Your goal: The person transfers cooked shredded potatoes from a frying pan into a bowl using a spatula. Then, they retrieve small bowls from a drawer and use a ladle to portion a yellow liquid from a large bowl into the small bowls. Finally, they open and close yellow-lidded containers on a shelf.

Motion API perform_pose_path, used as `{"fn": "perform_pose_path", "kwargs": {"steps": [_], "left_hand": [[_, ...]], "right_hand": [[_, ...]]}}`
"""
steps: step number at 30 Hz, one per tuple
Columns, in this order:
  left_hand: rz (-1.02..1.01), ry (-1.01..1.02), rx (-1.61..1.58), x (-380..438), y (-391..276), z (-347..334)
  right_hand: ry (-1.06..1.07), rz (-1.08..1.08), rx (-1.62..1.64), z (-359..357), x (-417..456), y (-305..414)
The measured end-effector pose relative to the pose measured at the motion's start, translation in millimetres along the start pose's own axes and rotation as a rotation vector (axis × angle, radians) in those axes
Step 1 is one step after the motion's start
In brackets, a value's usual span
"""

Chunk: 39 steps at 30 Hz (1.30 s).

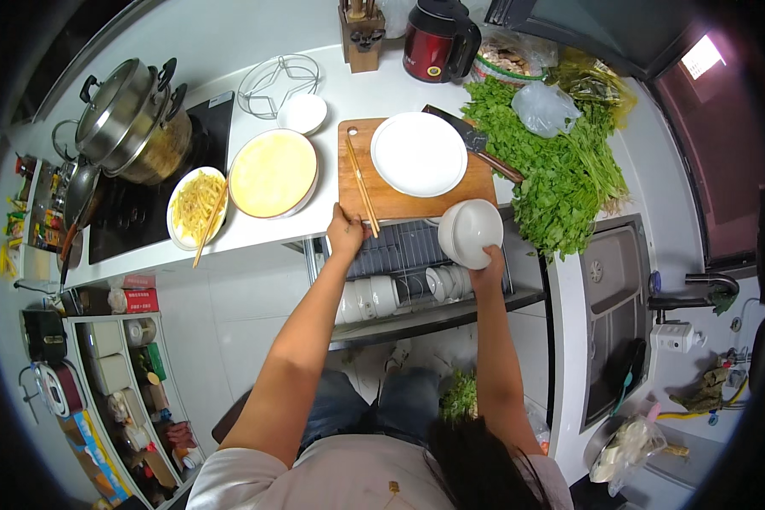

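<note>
My right hand grips the rim of a white bowl, apparently with another bowl nested under it. The bowl is over the near right edge of a wooden cutting board, above an open drawer with a dish rack. At the board's near left corner is my left hand, close to the ends of a pair of chopsticks; its grip is partly hidden. A white plate lies on the board. White bowls and further stacked dishes stand in the drawer.
A cleaver lies partly behind the plate, beside leafy greens. Left are a bowl of yellow liquid, a plate of shredded food with chopsticks, and a steamer pot on the cooktop. A sink is at right.
</note>
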<state>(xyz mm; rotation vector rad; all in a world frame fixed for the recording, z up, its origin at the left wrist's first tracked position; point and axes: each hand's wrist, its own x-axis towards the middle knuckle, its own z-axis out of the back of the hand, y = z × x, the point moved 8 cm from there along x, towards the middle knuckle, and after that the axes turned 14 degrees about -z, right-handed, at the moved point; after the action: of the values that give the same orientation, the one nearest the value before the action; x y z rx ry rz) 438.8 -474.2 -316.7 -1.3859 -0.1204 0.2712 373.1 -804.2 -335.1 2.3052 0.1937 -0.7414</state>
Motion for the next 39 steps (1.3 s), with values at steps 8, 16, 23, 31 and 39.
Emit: {"fn": "perform_pose_path", "kwargs": {"steps": [8, 16, 23, 31, 39], "left_hand": [[0.057, -0.146, -0.141, -0.9, 13.2, -3.2], [0.001, -0.112, -0.127, 26.9, 1.2, -16.3], [0.041, 0.014, -0.449, 59.4, -3.8, -31.7], [0.287, -0.176, -0.587, 34.8, 16.0, 4.6], [0.158, -0.649, -0.635, -14.3, 28.5, 134.6]], "right_hand": [[0.079, -0.008, -0.070, -38.8, 36.7, 22.6], [0.114, -0.087, -0.247, -45.3, 89.8, 32.2], [0.113, -0.083, -0.250, -106.4, 96.6, 48.5], [0.148, -0.122, -0.457, -138.7, 65.7, 16.2], [0.003, -0.257, -0.561, -187.1, 17.2, -122.5]]}}
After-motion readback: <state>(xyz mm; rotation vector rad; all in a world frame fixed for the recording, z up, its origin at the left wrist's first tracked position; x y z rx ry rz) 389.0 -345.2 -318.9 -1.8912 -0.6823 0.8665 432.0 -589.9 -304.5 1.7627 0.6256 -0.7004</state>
